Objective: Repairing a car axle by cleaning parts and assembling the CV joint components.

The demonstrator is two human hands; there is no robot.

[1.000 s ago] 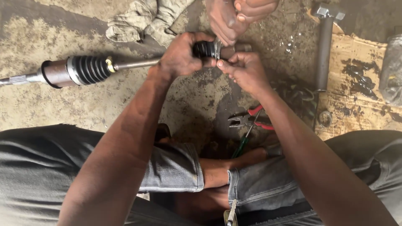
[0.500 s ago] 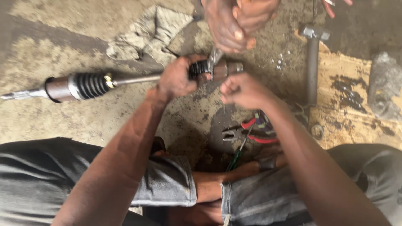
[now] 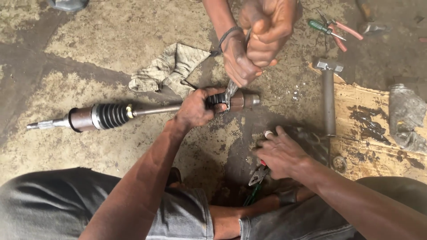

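Note:
A car drive shaft [image 3: 151, 110] lies across the concrete floor, with a ribbed black boot [image 3: 109, 116] near its left end. My left hand [image 3: 195, 109] grips the shaft at the rubber boot of the right-hand joint [image 3: 242, 100]. My right hand [image 3: 282, 153] reaches down to red-handled pliers [image 3: 258, 174] on the floor and closes around their handles. Another person's two hands [image 3: 253, 42] come in from the top, clenched on a metal tool whose tip presses at a band on the joint.
A crumpled rag [image 3: 171, 69] lies behind the shaft. A hammer [image 3: 328, 95] rests on greasy cardboard [image 3: 378, 129] at the right. More pliers and a green screwdriver [image 3: 336, 31] lie at the top right. A grey cloth [image 3: 407, 118] sits at the right edge.
My right hand left the joint and dropped to the pliers by my legs. The other person's hands stayed on the band with their tool. The view shifted, showing more floor above.

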